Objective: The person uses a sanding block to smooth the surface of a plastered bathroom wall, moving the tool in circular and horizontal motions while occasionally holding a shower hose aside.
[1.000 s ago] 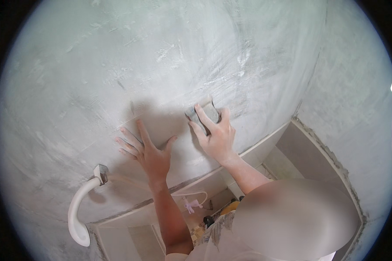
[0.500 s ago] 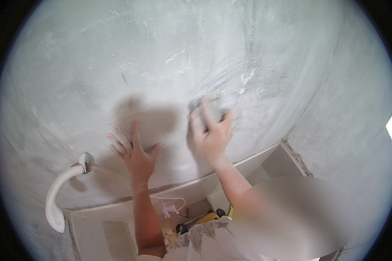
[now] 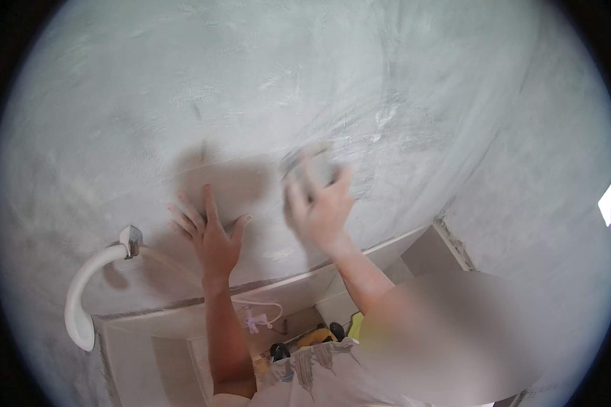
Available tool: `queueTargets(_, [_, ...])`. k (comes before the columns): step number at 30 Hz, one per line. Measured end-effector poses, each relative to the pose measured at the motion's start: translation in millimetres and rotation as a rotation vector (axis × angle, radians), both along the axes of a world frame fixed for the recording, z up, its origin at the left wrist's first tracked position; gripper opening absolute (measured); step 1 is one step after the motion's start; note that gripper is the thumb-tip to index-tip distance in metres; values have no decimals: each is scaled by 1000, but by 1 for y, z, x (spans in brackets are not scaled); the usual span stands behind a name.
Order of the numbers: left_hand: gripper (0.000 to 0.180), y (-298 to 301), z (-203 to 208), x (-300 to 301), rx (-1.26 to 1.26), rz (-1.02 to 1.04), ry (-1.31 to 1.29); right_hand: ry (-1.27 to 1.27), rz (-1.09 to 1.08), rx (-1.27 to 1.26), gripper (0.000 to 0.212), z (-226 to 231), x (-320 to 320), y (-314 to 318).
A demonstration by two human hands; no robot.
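Observation:
Fingers spread, my left hand [image 3: 218,247] is open against the grey plastered surface [image 3: 231,74], with a dark shadow beside it. It holds nothing. To its right, my right hand [image 3: 327,211] presses a flat grey pad [image 3: 319,150] to the same surface. The pad and fingers are smeared by motion, so its exact kind cannot be made out. Curved scuff marks and pale streaks run over the plaster around this hand.
At the left, a white curved pipe [image 3: 78,298] juts from a bracket [image 3: 130,239]. Tiled walls [image 3: 132,359] meet the plaster along a rough edge below. A small pale tap-like fitting [image 3: 256,321] and a yellow-and-black object [image 3: 317,337] are lower down. A blurred patch hides the lower right.
My right hand has shifted slightly left with the pad along the plaster. The left hand stays spread in nearly the same place. The view has tilted a little.

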State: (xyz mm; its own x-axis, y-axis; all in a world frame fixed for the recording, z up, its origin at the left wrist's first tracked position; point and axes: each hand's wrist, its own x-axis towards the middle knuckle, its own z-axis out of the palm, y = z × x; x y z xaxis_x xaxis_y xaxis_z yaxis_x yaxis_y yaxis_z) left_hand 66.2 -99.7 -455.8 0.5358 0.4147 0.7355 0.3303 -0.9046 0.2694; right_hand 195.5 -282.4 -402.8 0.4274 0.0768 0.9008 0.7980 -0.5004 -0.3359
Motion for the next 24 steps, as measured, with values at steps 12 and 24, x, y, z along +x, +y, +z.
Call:
queueTargets(12, [92, 2, 8, -8, -21, -68, 7, 325, -206, 495, 61, 68, 14, 0])
queueTargets(24, [94, -13, 76, -50, -35, -205, -106, 301, -209, 436, 54, 85, 40, -31])
